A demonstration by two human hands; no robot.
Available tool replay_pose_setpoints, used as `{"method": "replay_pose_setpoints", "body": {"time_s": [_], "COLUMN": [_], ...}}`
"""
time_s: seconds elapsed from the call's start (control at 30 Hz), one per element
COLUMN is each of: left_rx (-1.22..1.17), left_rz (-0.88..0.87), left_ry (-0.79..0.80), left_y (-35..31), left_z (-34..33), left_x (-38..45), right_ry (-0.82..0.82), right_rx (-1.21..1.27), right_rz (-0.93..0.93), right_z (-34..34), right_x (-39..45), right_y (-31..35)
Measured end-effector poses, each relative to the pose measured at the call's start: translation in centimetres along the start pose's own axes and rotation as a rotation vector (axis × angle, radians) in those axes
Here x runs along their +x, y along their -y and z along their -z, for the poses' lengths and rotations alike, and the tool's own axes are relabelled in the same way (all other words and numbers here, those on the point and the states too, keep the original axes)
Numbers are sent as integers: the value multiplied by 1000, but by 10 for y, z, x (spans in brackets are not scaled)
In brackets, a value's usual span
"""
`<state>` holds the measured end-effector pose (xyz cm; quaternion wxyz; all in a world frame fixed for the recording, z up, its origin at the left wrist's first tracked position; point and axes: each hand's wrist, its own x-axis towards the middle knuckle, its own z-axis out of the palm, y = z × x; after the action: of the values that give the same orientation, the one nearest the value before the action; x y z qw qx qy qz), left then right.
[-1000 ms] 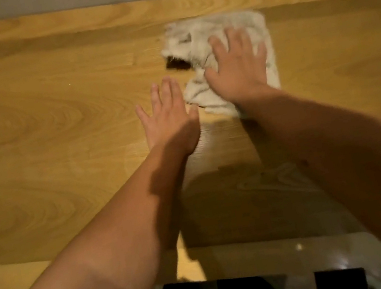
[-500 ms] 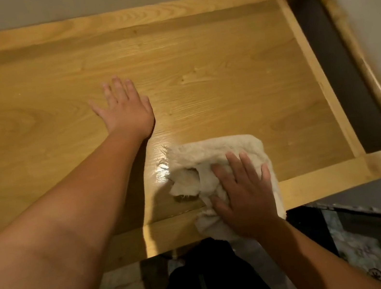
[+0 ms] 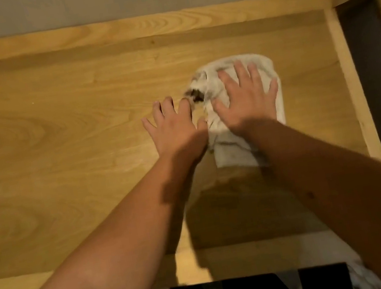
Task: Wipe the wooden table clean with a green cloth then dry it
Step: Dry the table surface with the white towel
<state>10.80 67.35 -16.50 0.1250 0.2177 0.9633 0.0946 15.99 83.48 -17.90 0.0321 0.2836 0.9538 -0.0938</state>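
Pale cloth pinned flat under one palm, right of the table's middle

Off-white cloth (image 3: pixel 242 114), not plainly green in this light, lies bunched on the wooden table (image 3: pixel 56 142), nearer its right rail than its left; right hand (image 3: pixel 246 100) spread wide on top, fingers splayed, pressing not gripping; left hand (image 3: pixel 176 127) flat and open on bare wood just left of the cloth, thumb touching its edge, holding nothing; cloth judged soft, light, limp, likely to ruck, so drive it by a flat palm over its middle

Smooth grained wood table (image 3: pixel 56 142), rumpled cloth (image 3: pixel 234 152)
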Motion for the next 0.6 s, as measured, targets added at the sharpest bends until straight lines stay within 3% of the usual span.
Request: {"method": "replay_pose_setpoints", "body": {"time_s": [0.27,0.6], "left_rx": [80,111], "left_rz": [-29,-25], "left_ry": [-7,61], "left_y": [-2,-2], "left_z": [-19,-14], "left_x": [12,10], "right_ry": [-37,-45], "right_rx": [-13,-9], "right_rz": [83,100], "right_z": [20,27], "right_x": [179,183], "right_y": [4,8]}}
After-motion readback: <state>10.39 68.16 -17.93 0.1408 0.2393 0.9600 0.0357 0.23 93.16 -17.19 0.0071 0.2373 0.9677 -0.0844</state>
